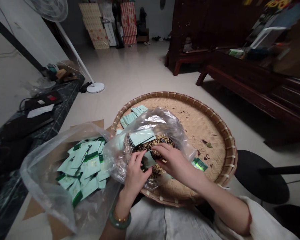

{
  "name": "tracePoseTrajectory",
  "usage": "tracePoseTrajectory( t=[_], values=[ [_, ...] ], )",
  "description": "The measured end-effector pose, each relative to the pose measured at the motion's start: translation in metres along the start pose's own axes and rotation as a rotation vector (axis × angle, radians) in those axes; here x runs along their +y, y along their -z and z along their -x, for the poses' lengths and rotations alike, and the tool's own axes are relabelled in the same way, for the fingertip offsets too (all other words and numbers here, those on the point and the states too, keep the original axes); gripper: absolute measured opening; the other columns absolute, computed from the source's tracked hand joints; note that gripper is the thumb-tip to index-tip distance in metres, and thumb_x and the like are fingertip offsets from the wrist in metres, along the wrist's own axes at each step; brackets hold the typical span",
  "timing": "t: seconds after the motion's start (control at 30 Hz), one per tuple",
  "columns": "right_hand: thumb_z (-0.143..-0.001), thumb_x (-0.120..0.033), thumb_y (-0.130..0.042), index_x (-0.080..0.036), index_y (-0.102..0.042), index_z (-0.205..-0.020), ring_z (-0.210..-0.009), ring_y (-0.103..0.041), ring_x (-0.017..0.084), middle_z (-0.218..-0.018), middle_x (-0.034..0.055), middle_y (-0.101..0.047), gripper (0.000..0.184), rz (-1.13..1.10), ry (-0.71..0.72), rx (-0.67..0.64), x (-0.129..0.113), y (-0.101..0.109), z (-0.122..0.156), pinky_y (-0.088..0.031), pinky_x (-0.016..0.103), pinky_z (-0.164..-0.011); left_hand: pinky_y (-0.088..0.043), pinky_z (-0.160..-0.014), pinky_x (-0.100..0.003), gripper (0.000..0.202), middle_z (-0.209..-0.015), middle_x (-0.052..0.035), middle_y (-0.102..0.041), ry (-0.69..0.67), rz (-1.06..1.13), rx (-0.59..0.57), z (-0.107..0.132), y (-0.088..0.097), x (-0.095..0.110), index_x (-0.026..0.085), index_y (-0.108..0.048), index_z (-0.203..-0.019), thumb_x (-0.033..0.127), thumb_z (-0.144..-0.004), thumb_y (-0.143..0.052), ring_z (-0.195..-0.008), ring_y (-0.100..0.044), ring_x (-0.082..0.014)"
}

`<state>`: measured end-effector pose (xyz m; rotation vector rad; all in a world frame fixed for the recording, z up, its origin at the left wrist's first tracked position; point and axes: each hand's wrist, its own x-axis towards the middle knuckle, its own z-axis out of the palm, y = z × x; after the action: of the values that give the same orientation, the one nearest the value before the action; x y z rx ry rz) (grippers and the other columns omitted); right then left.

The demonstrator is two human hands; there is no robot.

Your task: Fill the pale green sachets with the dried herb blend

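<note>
A white pedestal fan [75, 55] stands on the tiled floor [130, 73], with flattened cartons and red-patterned boxes [128, 21] leaning against the far wall. A dark wooden bench [242, 73] fills the right side, beside a round black stool [261, 176]; black bags [41, 100] lie on a dark marble ledge [70, 87].

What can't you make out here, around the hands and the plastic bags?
From the head view:
Pale green packet between the left hand and right hand: partly covered, print too small.
Dried bits in the clear bag: blurred by plastic and glare.
Packets in the other bag: lower ones hidden by upper ones.
</note>
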<state>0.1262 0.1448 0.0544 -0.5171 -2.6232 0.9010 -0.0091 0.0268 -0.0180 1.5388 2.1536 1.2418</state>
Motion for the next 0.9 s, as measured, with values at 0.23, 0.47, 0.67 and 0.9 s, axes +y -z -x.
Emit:
tracePoseTrajectory(
  t=[0.23, 0.47, 0.67, 0.9],
  values=[
    [-0.081, -0.005, -0.057, -0.02, -0.048, -0.128, -0.112, -0.059, 0.022, -0.123, 0.0109, -0.06, 0.05, -0.097, 0.019, 0.057, -0.002, -0.002, 0.004, -0.05, 0.041, -0.095, -0.054, -0.067, -0.028, 0.049, -0.107, -0.0077, -0.053, -0.008, 0.042, 0.015, 0.0, -0.002, -0.001, 0.021, -0.055, -0.119, 0.008, -0.072, -0.061, -0.092, -0.058, -0.0198],
    [-0.087, -0.015, -0.053, -0.02, -0.052, -0.127, -0.108, -0.062, 0.021, -0.118, 0.01, -0.064, 0.04, -0.162, 0.007, 0.083, -0.013, 0.004, 0.006, -0.053, 0.041, -0.092, -0.055, -0.065, -0.027, 0.045, -0.107, -0.0077, -0.054, 0.01, 0.073, 0.034, 0.001, -0.002, -0.001, 0.021, -0.055, -0.119, 0.015, -0.075, -0.064, -0.083, -0.059, -0.0167],
    [-0.087, -0.013, -0.053, -0.021, -0.047, -0.132, -0.123, -0.05, 0.023, -0.131, 0.0111, -0.055, 0.046, -0.175, 0.014, 0.132, -0.01, 0.005, 0.007, -0.045, 0.046, -0.102, -0.057, -0.066, -0.027, 0.048, -0.111, -0.0076, -0.054, 0.004, 0.13, 0.095, 0.003, -0.003, -0.002, 0.022, -0.054, -0.12, 0.011, -0.073, -0.062, -0.084, -0.061, -0.0161],
    [-0.081, -0.009, -0.06, -0.019, -0.06, -0.115, -0.092, -0.066, 0.018, -0.106, 0.0079, -0.068, 0.036, -0.29, -0.041, 0.058, -0.003, -0.005, 0.005, -0.057, 0.033, -0.077, -0.057, -0.07, -0.03, 0.048, -0.115, -0.0095, -0.057, -0.028, 0.063, 0.079, 0.005, -0.004, -0.003, 0.021, -0.053, -0.119, 0.012, -0.073, -0.064, -0.102, -0.059, -0.0224]
  ],
)
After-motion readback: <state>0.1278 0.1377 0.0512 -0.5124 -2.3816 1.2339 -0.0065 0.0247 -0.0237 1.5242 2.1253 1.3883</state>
